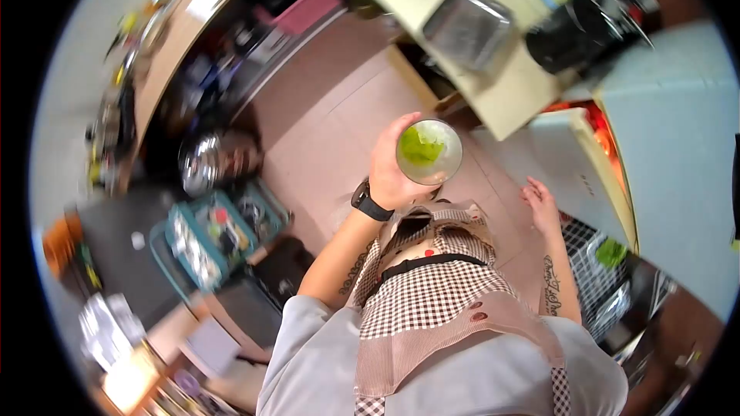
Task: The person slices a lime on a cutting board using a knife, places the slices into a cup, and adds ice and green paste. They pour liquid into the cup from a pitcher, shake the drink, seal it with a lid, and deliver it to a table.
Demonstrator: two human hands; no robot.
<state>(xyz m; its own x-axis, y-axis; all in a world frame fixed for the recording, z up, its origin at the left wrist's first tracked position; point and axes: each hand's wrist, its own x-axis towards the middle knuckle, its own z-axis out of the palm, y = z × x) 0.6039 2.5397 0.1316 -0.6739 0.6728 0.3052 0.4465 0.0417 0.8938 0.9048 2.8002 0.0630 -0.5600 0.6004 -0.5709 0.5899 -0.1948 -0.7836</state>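
My left hand (389, 169), with a black watch on its wrist, is wrapped round a drinking glass (451, 166) in the middle of the view. Seen from above, the glass holds a bright green leafy piece (421, 146); I cannot make out its exact kind. Off to the right, my right hand (540, 202) is empty, its fingers apart. It hangs beside a pale fridge door (574, 158) that stands open, not clearly touching it. Below the right hand, a dark wire rack (582, 250) carries another green leafy piece (611, 253).
A cream table (516, 100) holds a clear plastic tray (469, 27) and a black cylindrical container (569, 35). The pale blue fridge (674, 131) is at right. At left are a shiny metal pot (220, 160), a teal basket (202, 243) and a pink bin (308, 6).
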